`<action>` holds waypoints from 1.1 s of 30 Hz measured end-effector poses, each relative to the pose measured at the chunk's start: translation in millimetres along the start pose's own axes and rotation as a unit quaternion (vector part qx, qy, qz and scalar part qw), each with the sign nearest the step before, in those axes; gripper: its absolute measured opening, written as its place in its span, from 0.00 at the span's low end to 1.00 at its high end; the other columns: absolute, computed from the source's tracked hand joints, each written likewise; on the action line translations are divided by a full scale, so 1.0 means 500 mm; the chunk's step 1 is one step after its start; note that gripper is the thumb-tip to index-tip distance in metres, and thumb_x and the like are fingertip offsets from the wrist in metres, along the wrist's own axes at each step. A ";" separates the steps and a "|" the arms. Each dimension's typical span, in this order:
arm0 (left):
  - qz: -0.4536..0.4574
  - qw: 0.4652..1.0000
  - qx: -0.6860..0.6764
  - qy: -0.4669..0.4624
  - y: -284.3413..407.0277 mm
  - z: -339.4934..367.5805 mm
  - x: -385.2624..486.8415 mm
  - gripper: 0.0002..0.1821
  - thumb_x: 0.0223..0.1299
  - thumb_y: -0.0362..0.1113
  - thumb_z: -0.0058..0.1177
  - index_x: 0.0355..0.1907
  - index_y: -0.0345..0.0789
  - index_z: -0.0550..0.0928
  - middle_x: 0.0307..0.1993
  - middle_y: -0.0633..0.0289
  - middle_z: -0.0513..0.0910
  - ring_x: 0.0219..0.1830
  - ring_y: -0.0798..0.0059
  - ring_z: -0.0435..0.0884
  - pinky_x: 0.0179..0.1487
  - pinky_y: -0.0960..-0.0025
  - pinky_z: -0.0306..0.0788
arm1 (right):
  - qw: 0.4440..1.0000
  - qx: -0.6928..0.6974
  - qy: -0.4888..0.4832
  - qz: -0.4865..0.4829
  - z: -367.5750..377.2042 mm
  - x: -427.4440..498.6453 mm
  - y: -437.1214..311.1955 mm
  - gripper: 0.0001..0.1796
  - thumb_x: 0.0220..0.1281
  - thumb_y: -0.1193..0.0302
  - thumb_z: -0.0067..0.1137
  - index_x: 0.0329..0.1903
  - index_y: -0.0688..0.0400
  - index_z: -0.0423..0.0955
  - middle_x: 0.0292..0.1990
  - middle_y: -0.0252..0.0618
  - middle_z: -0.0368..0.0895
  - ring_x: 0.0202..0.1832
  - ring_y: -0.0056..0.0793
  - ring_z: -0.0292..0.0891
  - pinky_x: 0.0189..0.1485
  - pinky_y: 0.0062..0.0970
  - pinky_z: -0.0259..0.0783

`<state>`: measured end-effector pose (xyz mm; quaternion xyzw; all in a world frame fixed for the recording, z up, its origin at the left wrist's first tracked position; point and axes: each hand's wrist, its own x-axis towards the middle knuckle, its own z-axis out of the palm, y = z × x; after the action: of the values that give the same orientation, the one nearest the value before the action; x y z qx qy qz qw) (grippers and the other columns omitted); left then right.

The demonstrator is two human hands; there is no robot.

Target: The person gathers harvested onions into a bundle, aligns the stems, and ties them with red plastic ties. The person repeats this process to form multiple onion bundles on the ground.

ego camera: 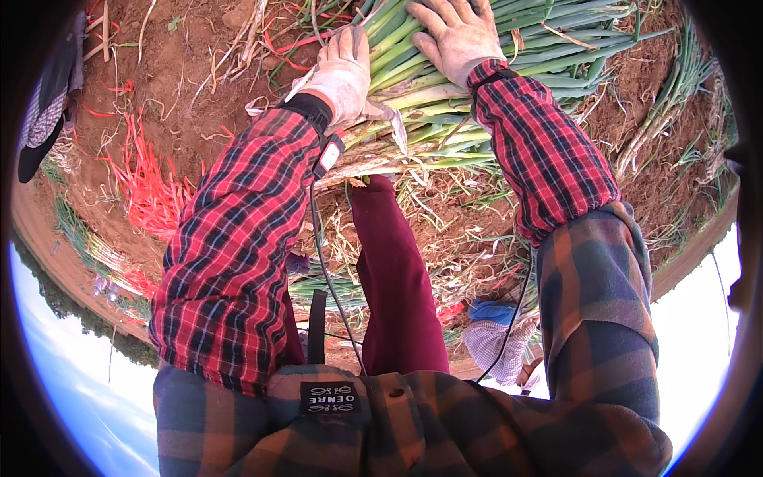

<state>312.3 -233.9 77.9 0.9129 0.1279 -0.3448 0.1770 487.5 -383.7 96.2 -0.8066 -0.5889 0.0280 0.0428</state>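
A large bundle of green onions (429,101) lies on the soil in front of me, pale stems to the left and green leaves to the right. My left hand (343,74), in a pale work glove, rests against the stem side, with its fingers straight and close together and its thumb apart over the stems. Spread on top of the leaves is my right hand (456,39), gloved too, fingers apart and pressing flat. The undersides of both hands are hidden. A device with a pale face (329,156) sits by my left wrist.
Loose red plastic ties (149,185) lie heaped on the soil at left. More green onions (661,101) lie at right. My maroon-clad leg (393,268) stands behind the bundle, near a black cable (322,250). Other people appear at the left edge (47,95) and lower right (498,346).
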 end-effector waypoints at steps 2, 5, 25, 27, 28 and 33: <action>-0.007 1.000 0.020 -0.005 0.003 0.003 0.002 0.88 0.25 0.69 0.80 0.77 0.20 0.38 0.77 0.29 0.44 0.79 0.34 0.47 0.79 0.46 0.49 | 0.998 0.044 -0.047 0.019 -0.002 -0.001 0.002 0.28 0.69 0.51 0.52 0.67 0.48 0.71 0.69 0.39 0.70 0.77 0.43 0.55 0.80 0.54 0.42; -0.001 1.000 0.014 0.025 0.002 0.011 0.003 0.88 0.23 0.69 0.81 0.77 0.22 0.38 0.76 0.30 0.46 0.78 0.34 0.49 0.78 0.44 0.52 | 0.999 0.044 -0.023 0.009 0.004 -0.007 0.003 0.27 0.68 0.53 0.54 0.66 0.49 0.72 0.68 0.39 0.71 0.76 0.42 0.58 0.79 0.54 0.45; 0.105 0.989 -0.030 0.097 -0.042 0.071 0.041 0.85 0.29 0.67 0.81 0.76 0.19 0.39 0.75 0.30 0.50 0.77 0.45 0.56 0.78 0.59 0.56 | 0.107 0.757 0.130 0.631 0.155 -0.500 -0.576 0.42 0.72 0.44 0.57 0.68 0.69 0.62 0.63 0.54 0.73 0.62 0.41 0.75 0.66 0.41 0.72; 0.100 0.989 -0.067 0.088 -0.046 0.071 0.048 0.84 0.27 0.64 0.83 0.77 0.21 0.42 0.74 0.37 0.54 0.74 0.51 0.61 0.76 0.62 0.60 | 0.193 0.816 0.149 0.525 0.244 -0.476 -0.628 0.52 0.69 0.37 0.53 0.76 0.68 0.52 0.74 0.56 0.60 0.75 0.49 0.59 0.75 0.47 0.60; 0.109 0.989 -0.066 0.080 -0.047 0.069 0.053 0.85 0.28 0.67 0.81 0.76 0.19 0.40 0.74 0.34 0.52 0.75 0.48 0.59 0.77 0.61 0.58 | 0.094 0.835 0.258 0.476 0.278 -0.446 -0.637 0.55 0.65 0.32 0.54 0.75 0.66 0.54 0.73 0.50 0.62 0.74 0.45 0.60 0.75 0.45 0.59; 0.120 0.981 -0.148 0.039 -0.060 0.062 0.073 0.85 0.30 0.69 0.79 0.75 0.17 0.39 0.73 0.31 0.53 0.75 0.46 0.59 0.75 0.60 0.59 | 0.144 0.844 0.378 0.353 0.324 -0.400 -0.527 0.55 0.54 0.29 0.59 0.74 0.55 0.60 0.67 0.40 0.71 0.68 0.39 0.69 0.72 0.46 0.67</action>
<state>310.0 -215.6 24.4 0.8983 0.0741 -0.2622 0.3447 161.5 -488.5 -39.2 -0.2984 0.2396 0.2114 0.8993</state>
